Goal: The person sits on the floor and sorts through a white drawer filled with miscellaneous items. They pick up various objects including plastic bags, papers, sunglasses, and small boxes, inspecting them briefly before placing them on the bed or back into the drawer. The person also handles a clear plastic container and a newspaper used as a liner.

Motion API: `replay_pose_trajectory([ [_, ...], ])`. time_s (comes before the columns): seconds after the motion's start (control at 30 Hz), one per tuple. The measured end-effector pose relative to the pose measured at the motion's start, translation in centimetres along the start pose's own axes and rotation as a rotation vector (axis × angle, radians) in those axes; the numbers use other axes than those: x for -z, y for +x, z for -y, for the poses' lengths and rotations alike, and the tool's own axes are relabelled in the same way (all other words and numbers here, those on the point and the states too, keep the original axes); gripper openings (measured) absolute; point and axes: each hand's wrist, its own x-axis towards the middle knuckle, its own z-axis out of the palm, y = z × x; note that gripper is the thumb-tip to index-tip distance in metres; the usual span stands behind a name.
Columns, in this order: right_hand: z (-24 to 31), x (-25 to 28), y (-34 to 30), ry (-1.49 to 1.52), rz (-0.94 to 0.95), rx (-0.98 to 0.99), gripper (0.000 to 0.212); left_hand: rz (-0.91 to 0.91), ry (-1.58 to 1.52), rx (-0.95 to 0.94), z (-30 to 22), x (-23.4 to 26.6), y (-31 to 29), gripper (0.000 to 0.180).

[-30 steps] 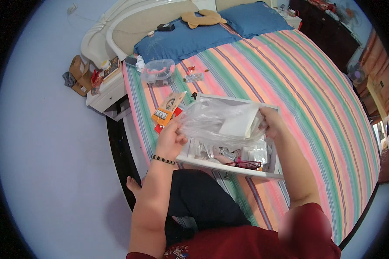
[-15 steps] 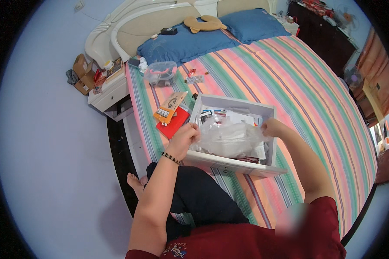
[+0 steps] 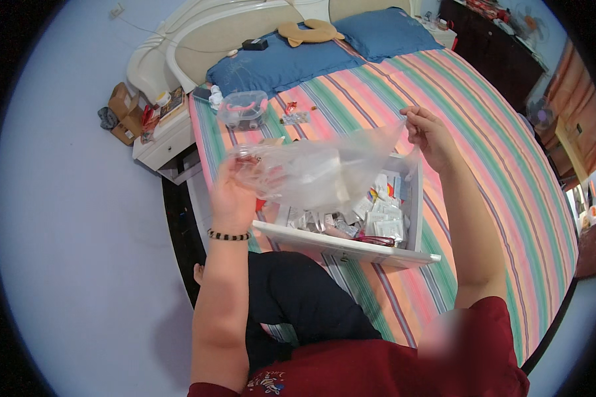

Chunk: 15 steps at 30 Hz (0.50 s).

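A clear plastic bag (image 3: pixel 311 173) is stretched in the air between my two hands, above a white drawer (image 3: pixel 338 250) that rests on the bed. My right hand (image 3: pixel 429 135) pinches the bag's upper right corner. At its other end my left hand (image 3: pixel 235 188) is closed on the bag, its fingers partly behind the film. Something pale shows through the plastic near the middle. Inside the drawer lie small white packets (image 3: pixel 385 221), a pair of dark red glasses (image 3: pixel 375 241) and other small items. The bag hides the drawer's far left part.
A clear lidded box (image 3: pixel 242 111) with pink handles stands on the striped bedspread (image 3: pixel 470 172), near blue pillows (image 3: pixel 278 66). A small blister pack (image 3: pixel 297 118) lies beside it. Left of the bed is a white nightstand (image 3: pixel 169 145) with a cardboard box (image 3: pixel 124 106).
Both hands have lifted the plastic bag up out of the drawer and spread it wider, the left moving left, the right up and away. More of the drawer's packets and the glasses now show.
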Motion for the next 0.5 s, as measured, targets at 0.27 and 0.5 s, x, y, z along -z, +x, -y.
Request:
replay_pose_trajectory([
  [0.27,-14.9,5.7,-0.4,-0.882,0.223,-0.207,0.043,-0.163,0.14,0.0,2.4,4.7,-0.4,0.021],
  [0.5,-15.8,5.8,-3.3,-1.421,0.243,-0.119,0.052,-0.207,0.149,-0.018,1.8,5.4,-1.1,0.018],
])
